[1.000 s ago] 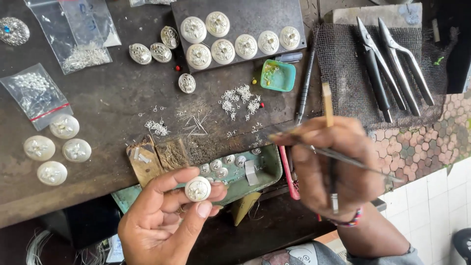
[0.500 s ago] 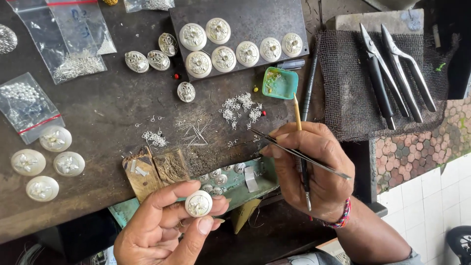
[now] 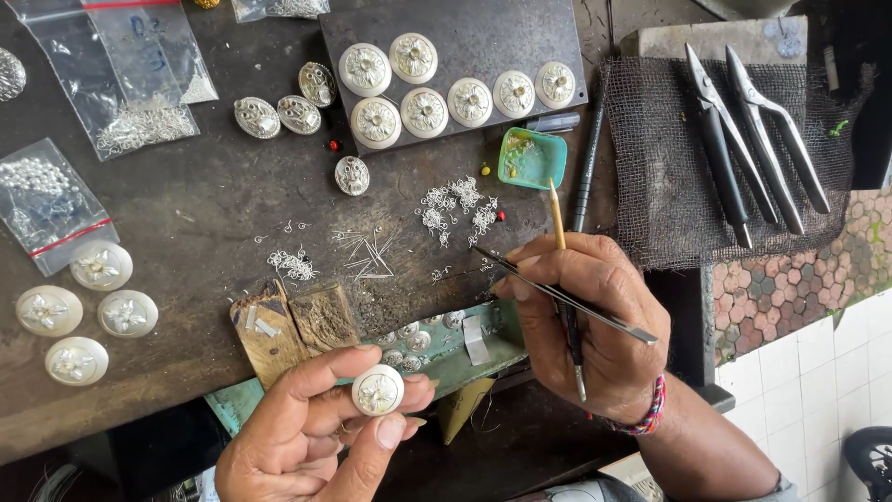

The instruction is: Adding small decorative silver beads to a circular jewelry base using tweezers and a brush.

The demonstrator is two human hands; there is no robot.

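My left hand (image 3: 321, 432) holds a round white button with silver filigree (image 3: 377, 389) between thumb and fingers, low in the view. My right hand (image 3: 595, 321) grips metal tweezers (image 3: 557, 293) whose tips point up-left toward small silver filigree pieces (image 3: 455, 204) on the dark bench. The same hand also holds a thin wooden stick (image 3: 557, 214) and a dark pen-like tool (image 3: 576, 349).
A dark slab (image 3: 465, 19) carries several round filigree buttons. More white buttons (image 3: 74, 311) lie at left, near plastic bags (image 3: 139, 74). A small teal dish (image 3: 528, 158), a teal tray (image 3: 483, 358), wire mesh (image 3: 650, 139) and pliers (image 3: 753, 130) are on the bench.
My right hand has dropped and shifted left, bringing the tweezers' tips down near the bench. The wooden stick now stands more upright. My left hand holds the button nearly still.
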